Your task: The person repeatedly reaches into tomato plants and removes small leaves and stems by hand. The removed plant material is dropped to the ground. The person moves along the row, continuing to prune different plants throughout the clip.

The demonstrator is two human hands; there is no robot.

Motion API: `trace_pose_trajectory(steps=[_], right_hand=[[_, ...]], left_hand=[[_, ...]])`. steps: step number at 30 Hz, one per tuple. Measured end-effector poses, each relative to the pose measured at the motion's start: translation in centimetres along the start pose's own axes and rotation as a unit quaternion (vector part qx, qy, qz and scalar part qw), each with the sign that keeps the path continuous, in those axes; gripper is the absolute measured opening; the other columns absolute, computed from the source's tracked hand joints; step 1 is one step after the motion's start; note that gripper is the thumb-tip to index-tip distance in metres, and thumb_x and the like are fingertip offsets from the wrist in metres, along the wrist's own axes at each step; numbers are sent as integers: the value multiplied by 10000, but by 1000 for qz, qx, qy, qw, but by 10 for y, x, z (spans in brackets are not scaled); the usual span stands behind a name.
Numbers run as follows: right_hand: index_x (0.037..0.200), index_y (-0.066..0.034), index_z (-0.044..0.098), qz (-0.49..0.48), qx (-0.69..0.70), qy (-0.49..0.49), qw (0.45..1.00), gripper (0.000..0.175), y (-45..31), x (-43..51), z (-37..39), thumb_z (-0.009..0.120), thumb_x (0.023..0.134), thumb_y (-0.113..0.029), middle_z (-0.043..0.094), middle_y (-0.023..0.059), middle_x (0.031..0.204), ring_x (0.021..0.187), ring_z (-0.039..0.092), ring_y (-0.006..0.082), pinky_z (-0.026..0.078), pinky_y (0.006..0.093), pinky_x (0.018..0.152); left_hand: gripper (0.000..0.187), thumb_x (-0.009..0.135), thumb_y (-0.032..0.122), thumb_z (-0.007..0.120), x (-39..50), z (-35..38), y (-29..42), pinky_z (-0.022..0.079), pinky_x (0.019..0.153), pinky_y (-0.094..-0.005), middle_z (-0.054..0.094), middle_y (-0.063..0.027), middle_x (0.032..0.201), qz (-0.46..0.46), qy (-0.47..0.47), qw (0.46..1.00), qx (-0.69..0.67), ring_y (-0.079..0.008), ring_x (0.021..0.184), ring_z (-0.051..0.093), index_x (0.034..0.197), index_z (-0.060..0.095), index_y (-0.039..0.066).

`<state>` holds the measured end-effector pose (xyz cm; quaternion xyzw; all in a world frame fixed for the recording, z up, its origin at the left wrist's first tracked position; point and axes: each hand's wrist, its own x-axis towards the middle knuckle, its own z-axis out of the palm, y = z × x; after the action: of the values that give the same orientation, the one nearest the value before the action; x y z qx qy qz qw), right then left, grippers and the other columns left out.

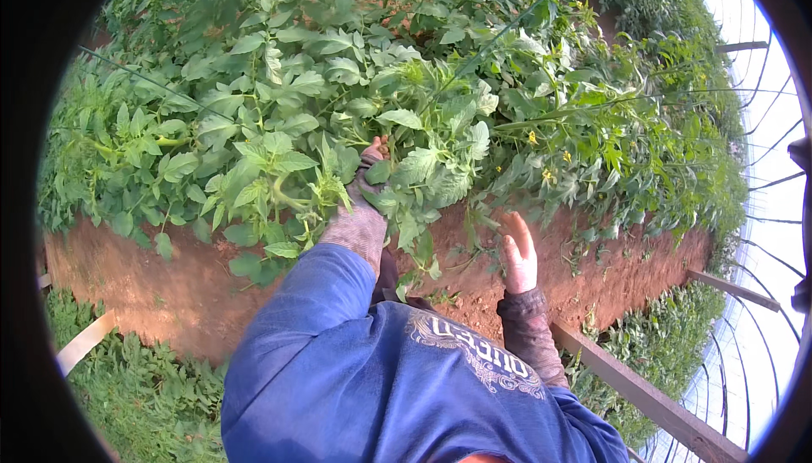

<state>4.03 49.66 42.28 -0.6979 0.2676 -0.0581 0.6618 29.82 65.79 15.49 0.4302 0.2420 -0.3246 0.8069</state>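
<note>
Leafy tomato plants (pixel 419 168) fill the space in front of me. My left hand (pixel 379 147) reaches in among them, its fingers curled near thin green stems. Leaves cover part of that hand and wrist, so whether it grips a stem is unclear. Lower and to the right, my right hand (pixel 520 254) is raised over the bare soil with nothing in it. Its thumb stands apart from the fingers, whose tips are close to drooping leaves (pixel 479 219). A green string (pixel 514 22) slants down into the foliage near my left hand.
A reddish soil path (pixel 184 292) runs across below the plants. Wooden posts (pixel 647 387) slant at the lower right, and a pale post (pixel 85 341) stands at the left. More plants (pixel 146 399) grow behind me. Thin curved frame bars (pixel 767 222) line the right side.
</note>
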Motion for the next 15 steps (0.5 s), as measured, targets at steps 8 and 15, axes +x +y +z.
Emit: trace_pose_trajectory(steps=[8, 15], right_hand=[[1314, -9, 361, 12, 40, 94, 995, 450, 73, -130, -75, 485, 887, -76, 447, 119, 1284, 1182, 424, 206, 350, 332, 979], [1281, -1, 405, 124, 33, 143, 981, 400, 158, -238, -120, 470, 889, -42, 486, 112, 1242, 1110, 478, 185, 411, 308, 918]], left_hand=[[240, 914, 246, 492, -137, 94, 7, 331, 418, -239, 563, 7, 645, 204, 97, 974, 26, -73, 451, 403, 881, 611, 40], [549, 823, 297, 511, -363, 84, -102, 445, 803, -398, 615, -157, 955, 189, -415, 530, 715, -299, 862, 585, 1329, 347, 165]])
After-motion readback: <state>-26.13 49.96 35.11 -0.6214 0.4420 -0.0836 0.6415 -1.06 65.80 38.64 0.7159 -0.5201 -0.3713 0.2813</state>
